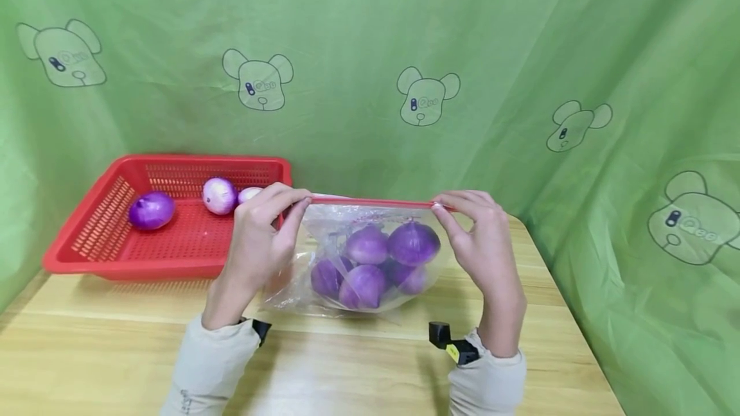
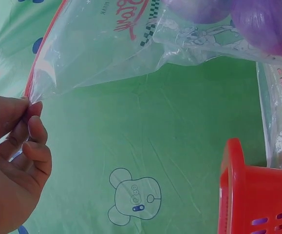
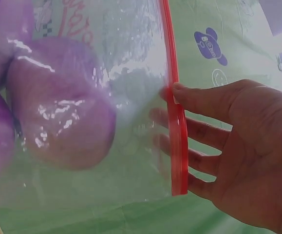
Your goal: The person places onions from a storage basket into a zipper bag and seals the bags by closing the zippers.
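A: From your head camera, where's the bag [image 1: 370,255]?

B: On the table [image 1: 358,364], clear, full of purple onions [image 1: 413,242], red seal [image 1: 372,201] level, running left to right. Your left hand [image 1: 260,236] and right hand [image 1: 482,236] pinch its ends.

A: Wrist views?

B: Left fingertips [image 2: 32,109] pinch the seal's corner; right fingers [image 3: 199,100] clamp the strip.

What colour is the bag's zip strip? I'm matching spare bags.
Red; the zip strip shows best in the right wrist view.

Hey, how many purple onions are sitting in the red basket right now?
3: one purple onion at the left of the red basket, another mid-back, a third partly behind the left hand. More may be hidden.
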`<move>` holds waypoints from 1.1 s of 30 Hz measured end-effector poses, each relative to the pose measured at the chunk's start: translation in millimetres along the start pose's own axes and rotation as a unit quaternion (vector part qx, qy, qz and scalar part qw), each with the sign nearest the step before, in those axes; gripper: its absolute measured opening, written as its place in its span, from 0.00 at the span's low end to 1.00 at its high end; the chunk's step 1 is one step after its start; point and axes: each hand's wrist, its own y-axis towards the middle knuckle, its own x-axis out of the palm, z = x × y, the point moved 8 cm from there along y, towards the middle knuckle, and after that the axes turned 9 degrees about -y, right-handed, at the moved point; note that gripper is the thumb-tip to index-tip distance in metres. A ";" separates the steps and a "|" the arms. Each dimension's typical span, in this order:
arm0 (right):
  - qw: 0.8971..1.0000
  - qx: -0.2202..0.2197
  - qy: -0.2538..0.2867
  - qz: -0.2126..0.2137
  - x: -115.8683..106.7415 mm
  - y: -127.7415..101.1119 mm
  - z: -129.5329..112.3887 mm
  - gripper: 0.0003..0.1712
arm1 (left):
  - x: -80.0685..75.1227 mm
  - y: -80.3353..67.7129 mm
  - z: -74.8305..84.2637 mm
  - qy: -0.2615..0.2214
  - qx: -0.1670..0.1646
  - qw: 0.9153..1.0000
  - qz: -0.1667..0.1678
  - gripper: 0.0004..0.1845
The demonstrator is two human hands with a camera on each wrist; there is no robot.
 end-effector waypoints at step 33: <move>0.995 0.069 0.000 0.069 -26.0 -5.6 30.0 0.10 | -20.8 2.2 -5.3 0.013 -0.011 0.999 0.027 0.05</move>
